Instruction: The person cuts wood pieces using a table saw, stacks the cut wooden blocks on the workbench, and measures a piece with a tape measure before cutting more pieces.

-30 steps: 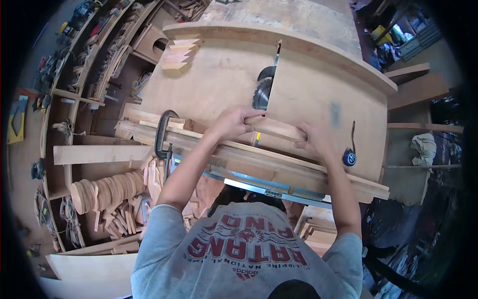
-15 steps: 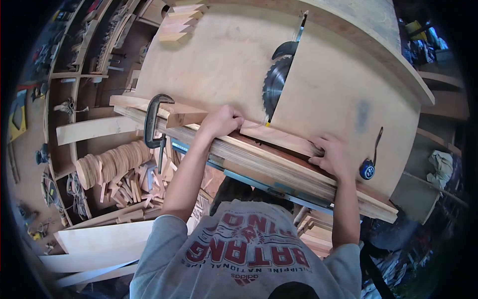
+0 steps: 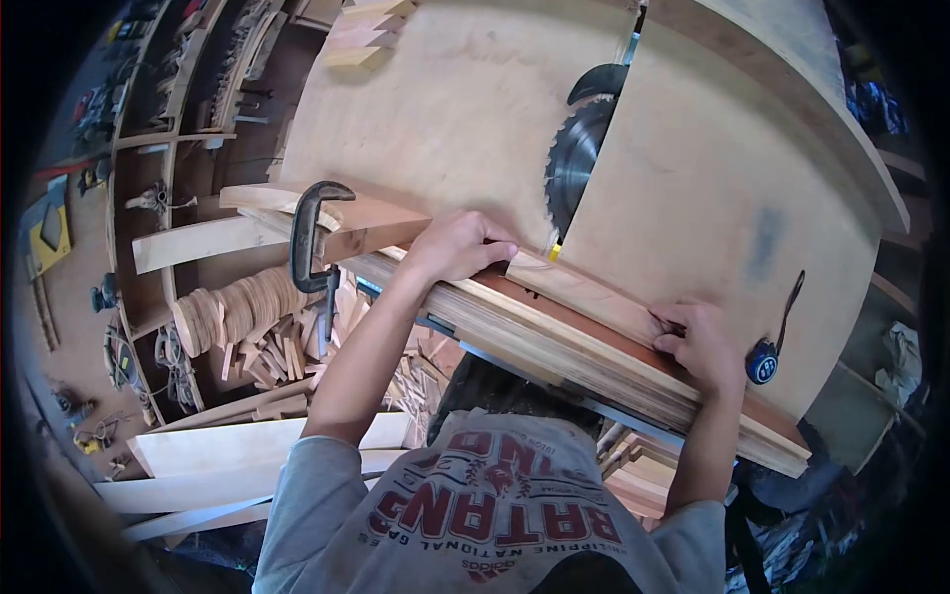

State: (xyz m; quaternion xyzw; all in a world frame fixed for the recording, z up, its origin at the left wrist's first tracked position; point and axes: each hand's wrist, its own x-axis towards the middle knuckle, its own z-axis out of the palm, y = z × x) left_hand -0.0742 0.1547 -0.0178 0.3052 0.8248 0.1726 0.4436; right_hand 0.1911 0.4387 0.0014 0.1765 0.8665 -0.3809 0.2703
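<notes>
A pale strip of wood [image 3: 592,294] lies lengthwise along the near part of the saw table, between my two hands. My left hand [image 3: 465,246] has its fingers curled closed at the strip's left end, close to a clamped wooden block [image 3: 381,226]. At the other end, my right hand [image 3: 703,342] grips the strip between thumb and fingers. Just beyond the strip, a circular saw blade [image 3: 577,168] stands up through the table; its near edge is close to the strip's left part. A dark C-clamp [image 3: 309,238] holds the block against the layered front rail [image 3: 554,335].
A blue tape measure [image 3: 762,361] rests right of my right hand. Stacked cut pieces [image 3: 366,35] lie at the table's far left. A curved wooden rail [image 3: 792,89] crosses the far side. Wood offcuts [image 3: 272,356] and round discs [image 3: 233,309] are heaped below left.
My view has shifted, so the table and blade appear further right and larger. Both hands remain at the strip's ends. The dark gap in front of the strip now shows as brown surface.
</notes>
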